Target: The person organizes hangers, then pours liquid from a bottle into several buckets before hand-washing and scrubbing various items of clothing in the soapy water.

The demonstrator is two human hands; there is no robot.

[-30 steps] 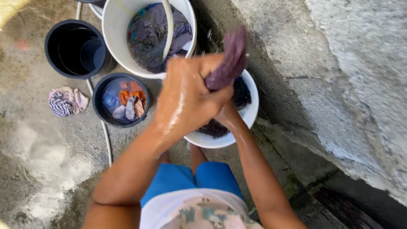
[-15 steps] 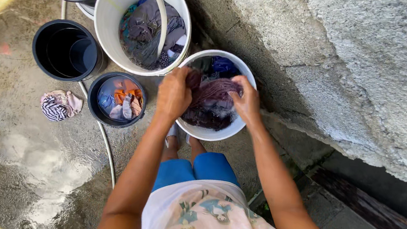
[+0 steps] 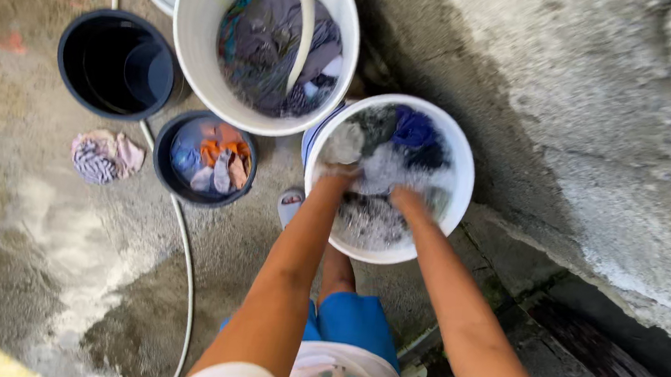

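A white bucket [image 3: 462, 169] stands in front of me, full of foamy water and wet clothes [image 3: 406, 131], grey and blue. Both my hands are plunged into the suds. My left hand [image 3: 338, 174] is at the near left side of the bucket, my right hand [image 3: 405, 198] near its middle. The fingers of both are under foam and cloth, so their grip is hidden.
A bigger white bucket [image 3: 195, 27] with dark laundry and a hose [image 3: 306, 22] in it stands behind. A black bucket [image 3: 77, 65] and a small black basin of coloured clothes [image 3: 209, 157] sit to the left. A striped cloth [image 3: 101, 156] lies on the wet concrete. Rough wall on the right.
A second ago I held a dark purple garment up above the bucket with both hands. It went down into the bucket, and now my hands are sunk in the foam.
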